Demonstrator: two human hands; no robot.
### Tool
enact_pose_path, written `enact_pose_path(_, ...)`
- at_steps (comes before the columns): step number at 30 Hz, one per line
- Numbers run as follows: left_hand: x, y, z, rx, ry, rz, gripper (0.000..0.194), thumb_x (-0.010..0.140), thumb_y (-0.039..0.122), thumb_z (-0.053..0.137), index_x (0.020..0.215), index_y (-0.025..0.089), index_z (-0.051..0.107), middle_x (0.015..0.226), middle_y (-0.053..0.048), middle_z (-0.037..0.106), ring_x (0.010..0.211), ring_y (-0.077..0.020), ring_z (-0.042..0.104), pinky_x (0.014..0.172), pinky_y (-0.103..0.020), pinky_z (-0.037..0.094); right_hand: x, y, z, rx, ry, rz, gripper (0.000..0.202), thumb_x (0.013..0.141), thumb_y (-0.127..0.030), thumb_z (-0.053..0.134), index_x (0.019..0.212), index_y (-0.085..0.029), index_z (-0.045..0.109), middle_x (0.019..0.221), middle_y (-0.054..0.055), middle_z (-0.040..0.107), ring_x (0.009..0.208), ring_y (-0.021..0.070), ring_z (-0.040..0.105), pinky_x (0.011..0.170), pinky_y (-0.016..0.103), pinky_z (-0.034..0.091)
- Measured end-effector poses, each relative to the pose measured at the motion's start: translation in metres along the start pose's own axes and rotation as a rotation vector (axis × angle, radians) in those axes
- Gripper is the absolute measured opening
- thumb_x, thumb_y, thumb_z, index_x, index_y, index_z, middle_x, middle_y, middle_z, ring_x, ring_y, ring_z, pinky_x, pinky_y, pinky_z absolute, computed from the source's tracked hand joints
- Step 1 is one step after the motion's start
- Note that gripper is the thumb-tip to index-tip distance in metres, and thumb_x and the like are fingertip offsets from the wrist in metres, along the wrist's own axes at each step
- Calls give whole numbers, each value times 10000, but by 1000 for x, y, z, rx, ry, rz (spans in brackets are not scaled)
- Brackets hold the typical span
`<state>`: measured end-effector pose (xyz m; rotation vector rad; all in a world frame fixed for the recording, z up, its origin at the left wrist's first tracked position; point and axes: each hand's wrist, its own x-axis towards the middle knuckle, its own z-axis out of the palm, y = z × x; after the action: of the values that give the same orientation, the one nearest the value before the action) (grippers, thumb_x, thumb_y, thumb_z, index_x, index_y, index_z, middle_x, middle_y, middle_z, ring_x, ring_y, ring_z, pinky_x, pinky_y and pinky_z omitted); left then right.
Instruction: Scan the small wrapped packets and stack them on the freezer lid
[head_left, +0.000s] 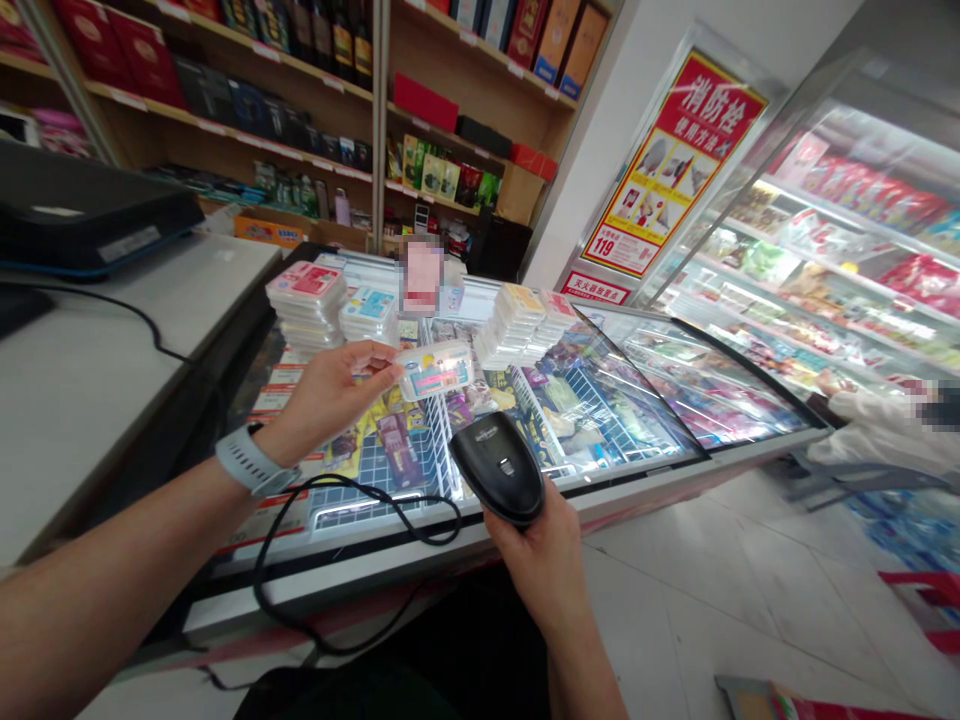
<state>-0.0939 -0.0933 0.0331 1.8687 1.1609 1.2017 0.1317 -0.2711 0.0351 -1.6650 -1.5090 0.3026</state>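
Note:
A clear flat plastic pack with a printed label is pinched at its left end by my left hand, above the glass top of a display freezer. My right hand is wrapped round the handle of a black barcode scanner, whose head is just below and right of the pack. Behind the pack, on the glass, stand stacks of similar packs: red-labelled ones, blue-labelled ones and yellow-labelled ones.
A black cable loops over the freezer's front edge. At the left is a white counter with a black device. Shelves stand behind. A person's white sleeve shows at the right, near a lit cooler.

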Motion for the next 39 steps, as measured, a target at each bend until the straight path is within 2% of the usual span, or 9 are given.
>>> enact_pose_path(6,1,-2,1,-99,7,-51,410,793,504,697,1017,161,697,959,-90,744,872,-207,684,873,-367,536,-1,2,0,11,-5,8,162,809,-342,652,855,-188,669,815,67,739,850,264,672,716,317,509)
enact_pose_path(13,5,4,-3,-449,122,-335,478,594,536,845,858,163,705,826,-51,724,742,-150,634,764,-292,515,-4,8,-1,29,-17,10,166,823,-305,647,924,-181,692,859,73,751,871,267,688,728,312,518)
enact_pose_path(17,13,2,-20,-523,256,-381,458,605,516,843,815,145,674,766,-30,679,676,-98,569,702,-251,481,-5,11,-2,40,9,13,219,829,-348,635,937,-167,698,880,93,756,880,283,693,735,332,527)
enact_pose_path(22,28,-7,-55,-517,500,-360,384,658,443,792,834,154,611,784,-3,663,667,-73,548,701,-241,481,-9,12,-7,36,42,3,223,823,-380,638,894,-178,702,838,86,753,820,275,696,701,329,528)
enact_pose_path(25,34,-13,-73,-492,582,-376,345,695,415,763,819,155,574,748,7,644,639,-69,532,667,-235,470,-9,12,-9,29,58,-23,224,814,-389,648,872,-180,702,814,84,749,790,270,692,671,322,525)
enact_pose_path(30,42,-25,-85,-446,588,-426,347,715,415,755,798,158,537,691,9,625,630,-83,529,657,-257,474,-9,15,-8,19,85,-46,223,821,-388,650,890,-181,701,798,76,738,780,266,685,674,323,521)
enact_pose_path(36,50,-32,-84,-367,545,-452,416,697,499,761,791,165,530,668,2,619,624,-96,520,654,-285,489,-11,16,-9,19,97,-36,229,829,-399,642,884,-183,692,778,70,723,765,265,676,683,330,515)
enact_pose_path(39,48,-32,-82,-290,539,-452,428,722,544,728,726,174,514,616,9,579,591,-103,506,623,-289,471,-10,12,-12,32,91,-40,219,814,-389,641,866,-183,692,774,75,728,766,270,681,665,327,514)
